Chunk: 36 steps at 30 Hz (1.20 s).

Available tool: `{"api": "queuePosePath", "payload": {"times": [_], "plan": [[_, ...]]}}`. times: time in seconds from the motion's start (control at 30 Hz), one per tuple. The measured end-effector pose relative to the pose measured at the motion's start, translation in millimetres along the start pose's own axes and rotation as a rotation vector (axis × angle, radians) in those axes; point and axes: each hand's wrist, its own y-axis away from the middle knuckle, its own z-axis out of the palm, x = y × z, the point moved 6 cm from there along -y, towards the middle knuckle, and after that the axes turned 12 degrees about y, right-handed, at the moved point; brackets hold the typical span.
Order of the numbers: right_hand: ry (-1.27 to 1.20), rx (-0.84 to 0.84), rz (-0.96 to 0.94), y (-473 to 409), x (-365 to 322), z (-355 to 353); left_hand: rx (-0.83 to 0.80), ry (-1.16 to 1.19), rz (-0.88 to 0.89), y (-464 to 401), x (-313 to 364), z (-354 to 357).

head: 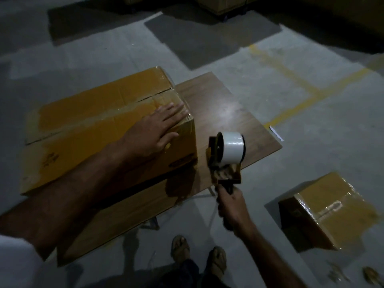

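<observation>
The large cardboard box [83,121] lay on its side across the left part of a low wooden table [224,113], its long taped seam facing up and its right end near the middle of the board, which left bare tabletop beside that end for the tool to work over. The left hand [154,129] rested flat on the top of the box at its right end, fingers straight and slightly spread, thumb out toward the near edge, gripping nothing. It was most likely there to pin the flaps down and stop the carton from sliding while tape went on. The right hand [230,206] had its fingers curled tightly round the handle of a tape dispenser [225,165], held upright with the white tape roll [232,147] uppermost. The dispenser hung over the bare tabletop just beside the near right corner of the box and did not touch it. Whether a strip ran from its blade to the cardboard could not be told, as that part was blurred. A glossy sheen along the top seam and over the right edge suggested tape already laid there, so the dispenser seemed poised for a strip on the end face. A smaller cardboard box [328,208], shiny with tape, sat on the concrete floor [311,142] well apart to the right, apparently set out of the way as finished. The person's sandalled feet [180,248] stood close to the table's near edge, within easy reach of both box and tool.
</observation>
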Motion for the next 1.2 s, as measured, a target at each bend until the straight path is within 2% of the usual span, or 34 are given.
{"api": "queuePosePath", "payload": {"times": [0.13,0.33,0.37,0.47,0.53,0.6,0.63,0.7,0.77,0.83,0.93,1.03,1.13,1.2], "plan": [[0.305,0.248,-0.119,-55,-35,-32,-0.037,0.055,0.026,3,-3,-8],[0.641,0.308,-0.041,-157,-46,-23,-0.05,0.213,0.017,30,-16,-17],[0.678,0.325,-0.028,-167,-44,-19,-0.049,0.223,0.011,34,-18,-17],[0.553,0.326,-0.051,-185,-40,-8,-0.039,0.248,0.015,38,-22,-18],[0.714,0.362,0.024,-188,-41,-4,0.021,0.276,0.012,40,-23,-19],[0.804,0.544,0.023,-172,-61,-6,0.165,0.283,-0.01,43,-22,-20],[0.728,0.642,-0.126,-156,-84,-3,0.255,0.286,-0.031,44,-20,-21],[0.454,0.741,-0.608,-112,-135,7,0.4,0.307,-0.081,44,-15,-18],[0.344,0.659,-1.033,-77,-174,18,0.481,0.295,-0.116,41,-10,-13],[0.519,0.503,-1.282,-63,-197,37,0.511,0.216,-0.115,39,-7,-9],[0.732,0.362,-1.403,-70,-201,53,0.512,0.096,-0.077,40,-7,-6],[0.741,0.361,-1.474,-80,-191,53,0.5,0.018,-0.041,40,-6,-3],[0.716,0.38,-1.48,-86,-187,53,0.504,0.039,-0.047,40,-6,-3],[0.733,0.356,-1.468,-86,-188,52,0.442,0.039,-0.065,40,-7,-4]]}}
